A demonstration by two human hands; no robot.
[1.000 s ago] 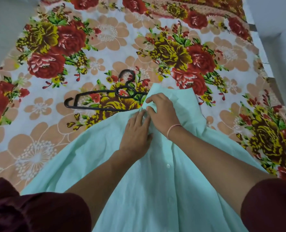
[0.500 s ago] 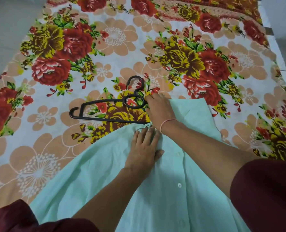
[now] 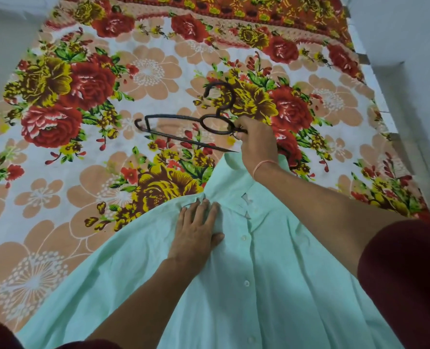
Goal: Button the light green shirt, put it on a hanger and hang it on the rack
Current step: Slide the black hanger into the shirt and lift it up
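Observation:
The light green shirt (image 3: 271,285) lies flat on the bed, collar away from me, its white buttons in a row down the front. My left hand (image 3: 196,230) rests flat on the shirt just left of the collar, fingers straight. Beyond the collar, my right hand (image 3: 256,142) grips the black hanger (image 3: 183,122) near its centre ring. The hanger is tilted, with its left end raised off the sheet. Its hook points away from me. The hanger's right half is hidden behind my right hand.
A floral bedsheet (image 3: 83,172) with red, yellow and peach flowers covers the bed. Pale walls (image 3: 410,46) border the bed on the right and at the far left. No rack is in view.
My right hand left the collar, reached forward and took hold of the hanger, tilting it up off the sheet. My left hand stayed flat on the shirt.

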